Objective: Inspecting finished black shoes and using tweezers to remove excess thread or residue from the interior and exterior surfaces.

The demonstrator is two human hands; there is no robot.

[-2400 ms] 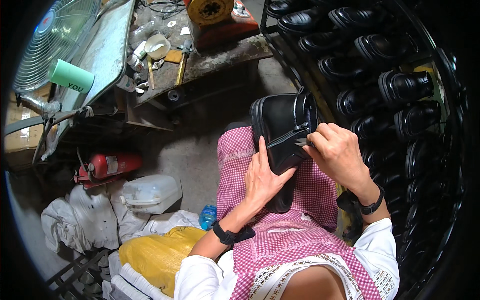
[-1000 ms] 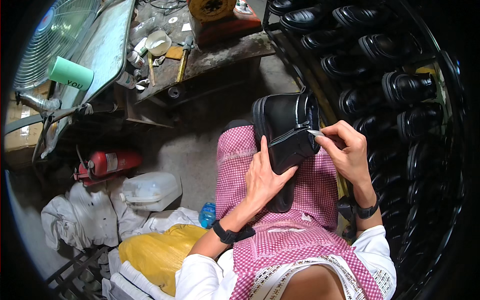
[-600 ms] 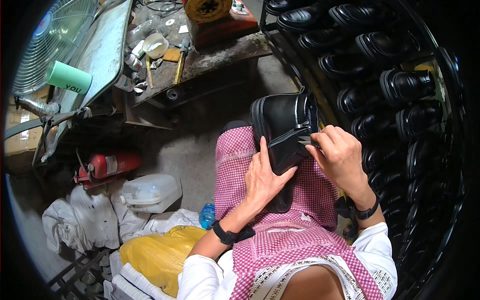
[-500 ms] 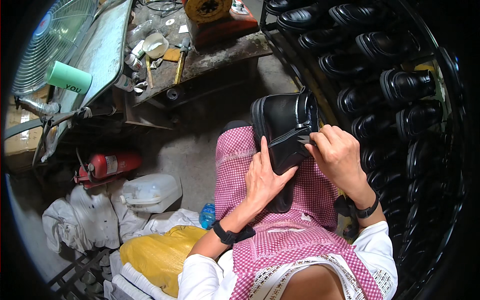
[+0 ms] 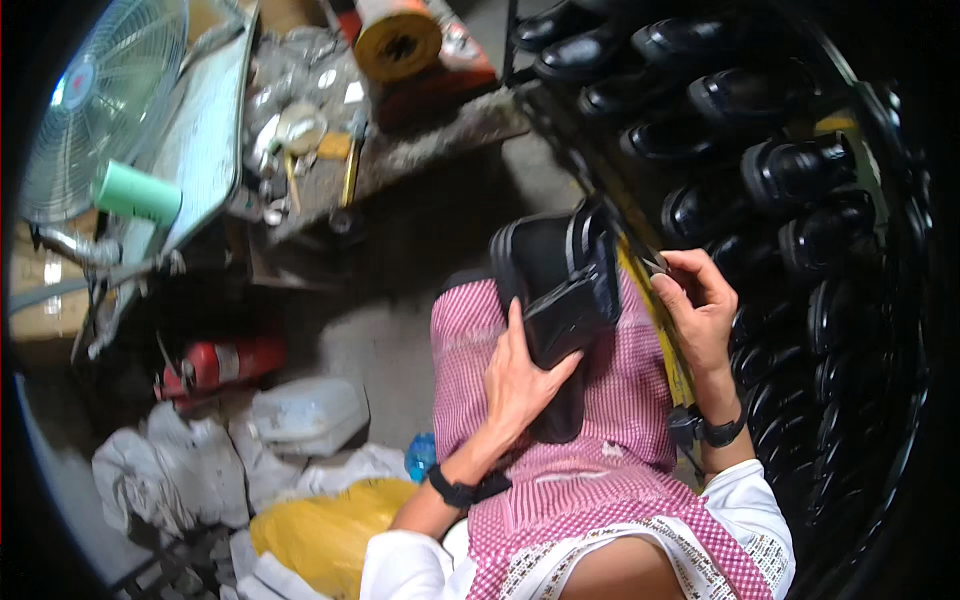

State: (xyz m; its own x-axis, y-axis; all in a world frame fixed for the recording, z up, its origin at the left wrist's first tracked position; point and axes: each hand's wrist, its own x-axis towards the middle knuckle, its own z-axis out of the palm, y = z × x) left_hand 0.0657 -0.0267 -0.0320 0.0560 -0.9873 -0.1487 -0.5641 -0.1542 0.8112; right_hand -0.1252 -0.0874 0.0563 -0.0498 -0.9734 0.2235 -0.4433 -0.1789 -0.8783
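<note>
A black shoe (image 5: pixel 556 262) rests on my lap, on a pink checked apron (image 5: pixel 600 470). My left hand (image 5: pixel 518 382) presses against the shoe's side and steadies it, thumb up along the upper. My right hand (image 5: pixel 697 312) is off the shoe, just to its right, with fingers pinched on a small thin dark tool (image 5: pixel 652 263). What kind of tool it is cannot be made out. Both wrists wear dark bands.
A rack of several black shoes (image 5: pixel 760 170) fills the right side. A cluttered workbench (image 5: pixel 330 150) with a yellow roll (image 5: pixel 398 42) stands ahead. At left are a fan (image 5: pixel 105 100), a red fire extinguisher (image 5: pixel 220 362), a white jug (image 5: pixel 305 412) and a yellow bag (image 5: pixel 320 530).
My right hand has drawn away from the shoe's upper to the right, still pinching the thin tool. My left hand and the shoe have stayed in place.
</note>
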